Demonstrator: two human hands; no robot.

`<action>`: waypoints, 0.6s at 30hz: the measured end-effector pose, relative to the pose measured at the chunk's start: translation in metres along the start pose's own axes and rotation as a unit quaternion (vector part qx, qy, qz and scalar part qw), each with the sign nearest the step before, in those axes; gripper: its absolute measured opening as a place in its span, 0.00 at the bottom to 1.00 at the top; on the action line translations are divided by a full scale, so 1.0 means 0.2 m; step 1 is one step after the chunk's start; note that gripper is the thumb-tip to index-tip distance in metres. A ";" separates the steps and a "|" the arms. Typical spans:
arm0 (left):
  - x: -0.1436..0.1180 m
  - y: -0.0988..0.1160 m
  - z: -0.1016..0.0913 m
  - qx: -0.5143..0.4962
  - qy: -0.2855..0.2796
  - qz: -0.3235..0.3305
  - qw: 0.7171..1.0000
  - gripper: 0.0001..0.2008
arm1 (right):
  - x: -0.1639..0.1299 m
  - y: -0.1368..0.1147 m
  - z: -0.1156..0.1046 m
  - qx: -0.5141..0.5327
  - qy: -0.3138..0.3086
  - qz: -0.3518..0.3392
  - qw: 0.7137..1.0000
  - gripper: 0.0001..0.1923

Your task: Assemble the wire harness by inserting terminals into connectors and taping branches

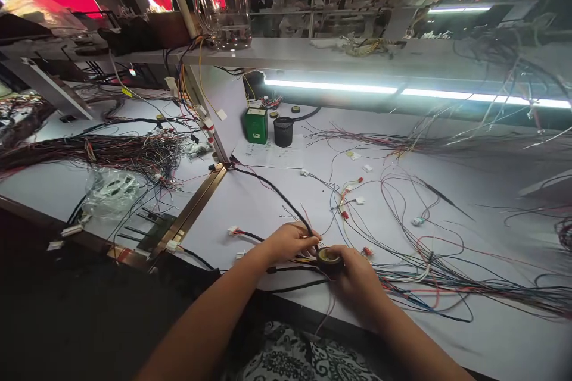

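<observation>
Your right hand [357, 277] is clenched around a small roll of dark tape with a yellowish core [329, 258], low in the frame just right of centre. Your left hand [288, 241] sits just beside it to the left, fingers pinched on the bundle of thin black, red and yellow wires [298, 261] that runs under the roll; the two hands nearly touch. From there a black sheathed cable [268, 187] climbs toward the centre of the white desk [250, 214]. Loose coloured wires [447, 286] spread away to the right. Further up, near the middle, stand a green box [256, 125] and a black round cup [283, 131], its contents not visible. At centre left lies a clear plastic bag holding white parts [109, 189]. On the shelf at top, a clear glass jug [222, 0] stands.
</observation>
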State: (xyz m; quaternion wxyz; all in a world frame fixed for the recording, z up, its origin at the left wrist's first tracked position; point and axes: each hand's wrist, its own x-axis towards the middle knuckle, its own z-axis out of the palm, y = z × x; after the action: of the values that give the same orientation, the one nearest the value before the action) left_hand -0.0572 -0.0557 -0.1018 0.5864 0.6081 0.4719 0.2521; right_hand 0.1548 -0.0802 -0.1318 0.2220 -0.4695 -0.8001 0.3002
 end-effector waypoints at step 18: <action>-0.08 -0.08 0.29 -0.057 0.194 -0.076 0.976 0.09 | 0.07 -0.04 -0.10 -0.074 0.008 -0.049 0.996 0.24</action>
State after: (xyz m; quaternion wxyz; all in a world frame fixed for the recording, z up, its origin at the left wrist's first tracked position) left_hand -0.0193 -0.0992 -0.1231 0.5349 0.4755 0.6063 0.3467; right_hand 0.1566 -0.0648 -0.1109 0.2073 -0.4471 -0.8404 0.2256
